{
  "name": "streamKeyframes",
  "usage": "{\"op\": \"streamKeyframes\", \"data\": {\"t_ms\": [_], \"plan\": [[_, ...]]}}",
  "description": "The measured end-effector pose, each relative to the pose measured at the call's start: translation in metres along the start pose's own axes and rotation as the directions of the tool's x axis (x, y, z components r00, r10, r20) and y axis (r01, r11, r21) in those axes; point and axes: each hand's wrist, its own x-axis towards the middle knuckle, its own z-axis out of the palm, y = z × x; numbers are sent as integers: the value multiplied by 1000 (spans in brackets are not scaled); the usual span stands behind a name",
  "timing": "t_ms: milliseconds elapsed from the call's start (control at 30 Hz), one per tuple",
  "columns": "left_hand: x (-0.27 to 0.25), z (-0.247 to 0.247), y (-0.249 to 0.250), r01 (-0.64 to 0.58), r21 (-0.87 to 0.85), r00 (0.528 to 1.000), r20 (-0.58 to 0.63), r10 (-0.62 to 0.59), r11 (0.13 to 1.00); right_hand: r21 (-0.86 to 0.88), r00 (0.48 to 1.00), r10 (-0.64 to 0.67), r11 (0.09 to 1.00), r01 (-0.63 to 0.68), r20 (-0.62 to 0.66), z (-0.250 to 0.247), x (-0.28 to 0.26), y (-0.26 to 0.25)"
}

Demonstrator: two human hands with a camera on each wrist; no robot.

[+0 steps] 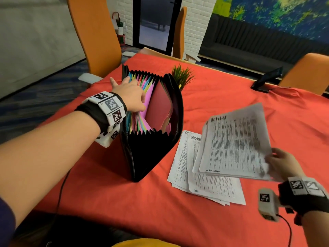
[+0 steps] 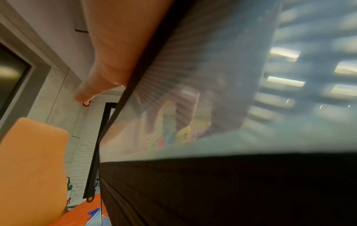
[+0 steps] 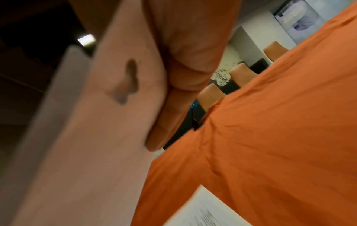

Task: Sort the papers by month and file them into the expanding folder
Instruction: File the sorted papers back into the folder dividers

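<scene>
A black expanding folder stands open on the red tablecloth, its coloured dividers fanned out. My left hand reaches into it from the left; the straight fingers press between the dividers and the thumb sticks out. In the left wrist view the thumb lies outside the folder's translucent wall. My right hand pinches the right edge of a sheaf of printed papers headed "October", lifted off the table. In the right wrist view the fingers curl under this sheaf. More papers lie flat below.
A small green plant stands right behind the folder. A dark device on a stand sits at the table's far right edge. Orange chairs surround the table. A black cable runs along the near left edge.
</scene>
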Motion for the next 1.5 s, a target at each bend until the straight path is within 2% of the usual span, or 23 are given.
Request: {"op": "streamKeyframes", "data": {"t_ms": [133,233,300,400,467,533,667,900,1000,1067,1133,1200,1333,1500], "plan": [[0,0,2,-1,13,1000,-13,1,1000,122,999,-9,992,5,32,-26,-1,-38],[0,1,1,-1,12,1000,-16,1,1000,95,998,13,995,-19,67,-22,4,-43],[0,1,0,0,6,1000,-18,1,1000,-42,998,31,999,-28,59,-5,8,-36],[-1,1,-2,-1,3,1000,-20,1,1000,-301,1000,28,953,-26,2,28,9,-5],[0,2,-2,-2,2,1000,-21,2,1000,-365,997,49,928,-68,-61,45,6,16],[1,2,-4,-2,-1,1000,-23,2,1000,-361,988,104,922,-139,-114,55,0,30],[1,3,-4,-1,6,1000,-27,1,1000,-356,967,227,900,-253,-114,56,-10,50],[3,2,0,-9,25,1000,-24,9,1000,-241,952,212,934,-264,-222,45,-13,74],[4,2,4,-10,37,1000,-23,11,999,-228,968,202,946,-232,-150,52,-14,80],[5,2,6,-13,41,1000,-27,14,999,-261,976,218,942,-212,-7,62,-18,79],[5,2,8,-15,43,999,-32,16,999,-326,959,250,925,-197,130,75,-24,74],[5,1,8,-16,57,999,-31,17,998,-447,936,290,877,-176,200,90,-27,72],[7,2,8,-16,79,1000,-22,18,997,-575,920,352,794,-198,170,108,-21,80],[9,2,8,-4,90,1000,-7,4,996,-601,903,388,771,-209,184,103,-12,84]]}}
